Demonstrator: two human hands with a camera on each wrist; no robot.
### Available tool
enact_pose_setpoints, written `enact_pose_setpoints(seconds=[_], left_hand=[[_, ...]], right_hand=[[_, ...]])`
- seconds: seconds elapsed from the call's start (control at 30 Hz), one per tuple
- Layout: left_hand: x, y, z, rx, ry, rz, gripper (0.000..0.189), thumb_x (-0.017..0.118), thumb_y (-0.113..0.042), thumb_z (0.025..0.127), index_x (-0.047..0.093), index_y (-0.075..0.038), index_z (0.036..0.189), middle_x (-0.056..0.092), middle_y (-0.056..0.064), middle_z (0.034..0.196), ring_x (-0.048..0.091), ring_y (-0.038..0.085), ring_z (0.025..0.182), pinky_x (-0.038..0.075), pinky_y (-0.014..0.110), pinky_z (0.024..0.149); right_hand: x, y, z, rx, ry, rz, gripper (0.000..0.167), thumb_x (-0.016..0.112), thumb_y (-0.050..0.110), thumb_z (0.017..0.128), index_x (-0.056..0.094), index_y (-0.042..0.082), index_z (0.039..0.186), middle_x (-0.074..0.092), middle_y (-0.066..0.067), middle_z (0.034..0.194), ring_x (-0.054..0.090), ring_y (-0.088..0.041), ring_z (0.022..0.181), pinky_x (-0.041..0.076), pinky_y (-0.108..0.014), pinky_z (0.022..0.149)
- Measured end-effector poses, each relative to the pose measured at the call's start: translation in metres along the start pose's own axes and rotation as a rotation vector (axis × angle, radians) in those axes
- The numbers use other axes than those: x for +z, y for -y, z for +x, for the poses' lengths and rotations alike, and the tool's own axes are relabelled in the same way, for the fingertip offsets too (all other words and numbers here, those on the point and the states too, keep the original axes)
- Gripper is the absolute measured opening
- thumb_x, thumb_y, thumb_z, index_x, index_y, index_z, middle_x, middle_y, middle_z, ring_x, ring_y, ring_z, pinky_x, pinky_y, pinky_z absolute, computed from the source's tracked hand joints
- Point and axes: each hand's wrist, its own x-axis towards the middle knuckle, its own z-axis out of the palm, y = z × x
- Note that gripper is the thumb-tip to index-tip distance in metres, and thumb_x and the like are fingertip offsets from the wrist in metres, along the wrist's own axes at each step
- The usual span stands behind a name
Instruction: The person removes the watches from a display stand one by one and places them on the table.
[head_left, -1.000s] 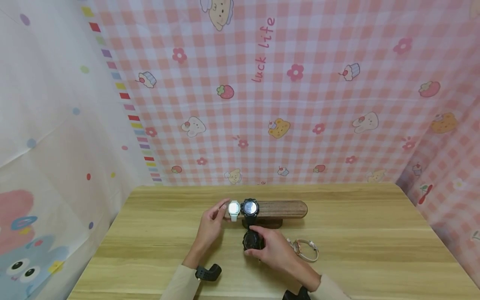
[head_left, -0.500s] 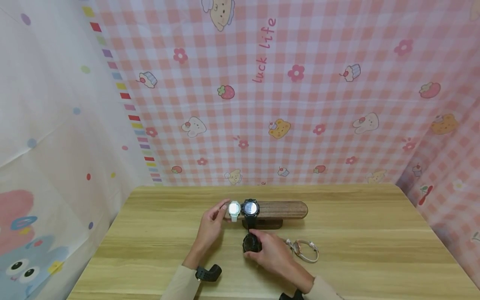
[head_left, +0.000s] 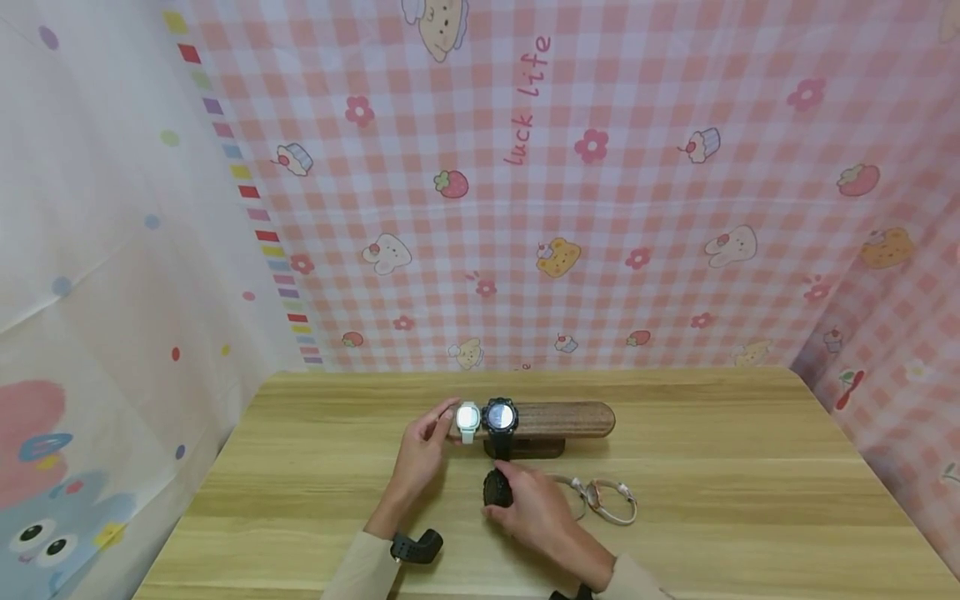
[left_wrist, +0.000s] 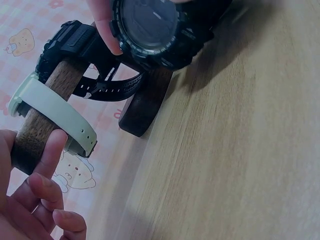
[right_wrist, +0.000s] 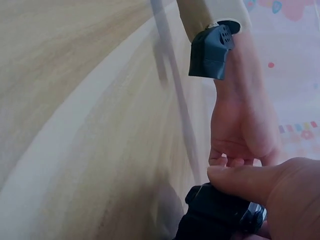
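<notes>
My left hand (head_left: 422, 450) grips the left end of a wooden watch stand (head_left: 566, 419) between thumb and fingers. Beside those fingers a pale mint watch (left_wrist: 59, 107) is looped around the bar. A black watch with a lit round face (head_left: 500, 415) hangs on the bar to its right, its strap (left_wrist: 112, 89) dangling below. My right hand (head_left: 536, 507) pinches another black watch (head_left: 497, 489) by its case, in front of the stand and over the table. In the right wrist view the thumb presses on this watch's case (right_wrist: 220, 205); much of its strap is hidden.
Two slim watches lie on the table to the right of my right hand, one with a rose-gold case (head_left: 594, 496) and a white strap. The stand's dark base (head_left: 536, 448) rests on the wooden table (head_left: 712, 483). A pink checked cloth (head_left: 645, 200) hangs behind.
My right hand has shifted slightly left and toward me, tilting the black watch so its face shows less from above. More of the slim watches shows. My left hand stays on the stand.
</notes>
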Motion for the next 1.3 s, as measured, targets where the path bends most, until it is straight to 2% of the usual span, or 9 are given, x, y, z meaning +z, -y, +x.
enact_pose_setpoints(seconds=[0.13, 0.33, 0.5, 0.8, 0.9, 1.07, 1.1, 1.2, 1.3], left_hand=[[0.0, -0.001, 0.0, -0.004, 0.0, 0.018, 0.036, 0.052, -0.024, 0.104, 0.06, -0.011, 0.137, 0.066, 0.014, 0.102, 0.069, 0.038, 0.086, 0.038, 0.019, 0.052], [-0.001, -0.001, 0.0, 0.007, 0.007, 0.04, 0.035, 0.052, -0.024, 0.104, 0.061, -0.014, 0.136, 0.068, 0.011, 0.12, 0.069, 0.034, 0.084, 0.04, 0.019, 0.053], [0.0, -0.001, -0.001, 0.013, 0.013, 0.044, 0.036, 0.051, -0.026, 0.105, 0.06, -0.013, 0.137, 0.069, 0.012, 0.118, 0.07, 0.033, 0.084, 0.04, 0.019, 0.051], [0.0, -0.001, 0.0, 0.003, 0.006, 0.036, 0.036, 0.052, -0.026, 0.104, 0.06, -0.013, 0.137, 0.069, 0.01, 0.116, 0.069, 0.021, 0.079, 0.046, 0.024, 0.06], [-0.001, -0.006, 0.0, -0.007, 0.009, 0.029, 0.035, 0.051, -0.024, 0.105, 0.06, -0.012, 0.137, 0.068, 0.01, 0.118, 0.069, 0.024, 0.081, 0.049, 0.028, 0.064], [-0.001, -0.008, -0.001, -0.007, 0.005, 0.023, 0.035, 0.051, -0.024, 0.105, 0.06, -0.012, 0.137, 0.068, 0.011, 0.109, 0.07, 0.026, 0.081, 0.048, 0.027, 0.062], [-0.001, -0.003, 0.0, -0.007, 0.002, 0.022, 0.036, 0.052, -0.026, 0.104, 0.061, -0.013, 0.136, 0.068, 0.01, 0.109, 0.07, 0.025, 0.081, 0.046, 0.026, 0.061], [-0.001, -0.001, 0.0, -0.008, 0.002, 0.022, 0.036, 0.052, -0.026, 0.104, 0.06, -0.013, 0.137, 0.068, 0.01, 0.113, 0.07, 0.024, 0.081, 0.043, 0.023, 0.057], [-0.002, -0.002, 0.0, -0.021, 0.006, 0.028, 0.035, 0.051, -0.024, 0.105, 0.06, -0.013, 0.137, 0.067, 0.01, 0.121, 0.07, 0.023, 0.082, 0.044, 0.023, 0.059]], right_hand=[[0.003, 0.004, 0.0, 0.01, 0.0, -0.02, 0.065, 0.088, 0.027, 0.073, 0.064, -0.005, 0.124, 0.07, -0.022, 0.113, 0.069, -0.036, 0.099, 0.056, -0.046, 0.082], [0.004, 0.007, 0.0, 0.023, 0.006, -0.018, 0.066, 0.089, 0.026, 0.072, 0.064, -0.004, 0.124, 0.072, -0.022, 0.105, 0.071, -0.034, 0.09, 0.057, -0.044, 0.071], [0.003, 0.008, 0.002, 0.041, 0.015, -0.023, 0.066, 0.089, 0.027, 0.073, 0.063, -0.004, 0.125, 0.072, -0.023, 0.102, 0.071, -0.034, 0.087, 0.056, -0.043, 0.067], [0.003, 0.007, 0.002, 0.044, 0.022, -0.012, 0.069, 0.089, 0.031, 0.073, 0.063, -0.003, 0.127, 0.073, -0.023, 0.099, 0.072, -0.033, 0.084, 0.056, -0.042, 0.064], [0.002, 0.007, 0.001, 0.035, 0.017, -0.014, 0.069, 0.089, 0.032, 0.073, 0.063, -0.003, 0.127, 0.073, -0.022, 0.099, 0.072, -0.032, 0.083, 0.055, -0.041, 0.063], [0.002, 0.006, 0.0, 0.028, 0.015, -0.01, 0.069, 0.089, 0.034, 0.073, 0.064, -0.001, 0.127, 0.073, -0.022, 0.101, 0.072, -0.03, 0.083, 0.054, -0.038, 0.06], [0.002, 0.006, 0.0, 0.028, 0.016, -0.007, 0.069, 0.089, 0.034, 0.073, 0.064, 0.0, 0.128, 0.073, -0.021, 0.101, 0.071, -0.028, 0.082, 0.053, -0.037, 0.059], [0.0, 0.004, 0.0, 0.04, 0.036, 0.035, 0.071, 0.087, 0.035, 0.075, 0.061, 0.0, 0.131, 0.073, -0.009, 0.083, 0.066, -0.017, 0.067, 0.048, -0.029, 0.053], [-0.007, 0.003, 0.002, 0.043, 0.034, 0.081, 0.069, 0.082, 0.039, 0.08, 0.06, 0.003, 0.134, 0.061, 0.007, 0.067, 0.049, -0.004, 0.054, 0.04, -0.023, 0.048]])
